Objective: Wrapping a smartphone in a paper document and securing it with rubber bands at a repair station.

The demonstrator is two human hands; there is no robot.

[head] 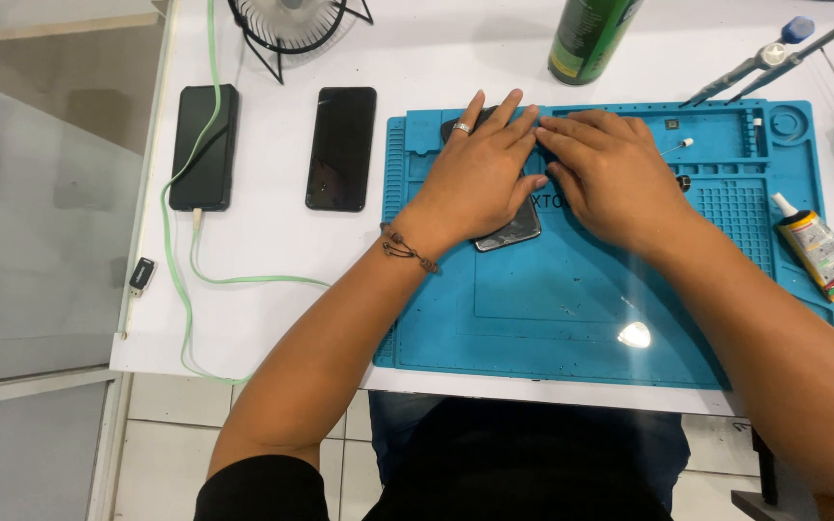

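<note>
Left hand (480, 174) lies flat, fingers spread, palm pressing down on a dark phone (512, 230) that sits on the blue mat (571, 318); no curl around it, just a press. Right hand (610, 174) is also flat and open, fingertips meeting the left hand's over the phone's upper end. Most of the phone is hidden under both palms (only its lower corner shows, glossy, maybe a cracked face, hard to tell).

Risks, as a judgement: uneven palm pressure could flex or crack the glass; if the phone skids on the mat, it could knock the small loose parts (684, 181) in the tray cells at the mat's upper right. The glue tube (820, 253) lies just off the mat's right edge, so a sweeping forearm could catch it. The green can (591, 39) stands just beyond the mat's top edge, tippable by an elbow.

Containers: the mat's moulded cells hold a few small bits, kind unclear; most cells look bare. Glue tube is capped. Can's top is out of frame.

Left of the mat: two more phones, one black phone (341, 148) near, one charging phone (204, 145) farther on a green cable (185, 289).
</note>
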